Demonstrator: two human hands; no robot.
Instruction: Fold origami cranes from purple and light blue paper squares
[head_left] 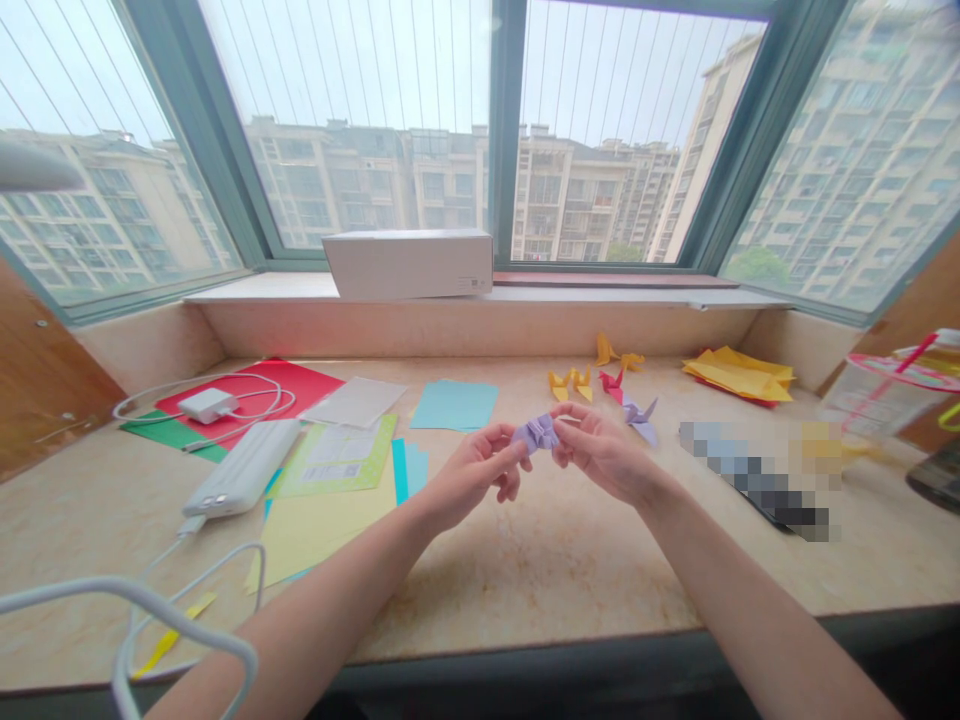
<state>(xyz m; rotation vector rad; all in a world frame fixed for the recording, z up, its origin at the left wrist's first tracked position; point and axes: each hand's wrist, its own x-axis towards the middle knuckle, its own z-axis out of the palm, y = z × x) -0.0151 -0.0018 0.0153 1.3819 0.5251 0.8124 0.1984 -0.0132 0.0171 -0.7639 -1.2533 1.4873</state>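
Note:
A small piece of folded purple paper (538, 433) is held above the counter, creased into several layers. My left hand (484, 468) pinches its left end between thumb and fingers. At its right end, my right hand (596, 452) grips it the same way. Just behind my right hand lies a purple origami crane (640, 418). A red origami crane (612, 385) sits beyond it, with yellow origami cranes (570, 384) to its left and more yellow ones (619, 353) farther back.
Blue paper sheets (454, 404), yellow sheets (322, 525) and red paper (300, 385) lie left, with a white power bank (241, 467) and cables. A yellow paper stack (739, 374), a partly blurred phone (757, 485) and a plastic cup (874, 395) are right. A white box (409, 265) stands on the sill.

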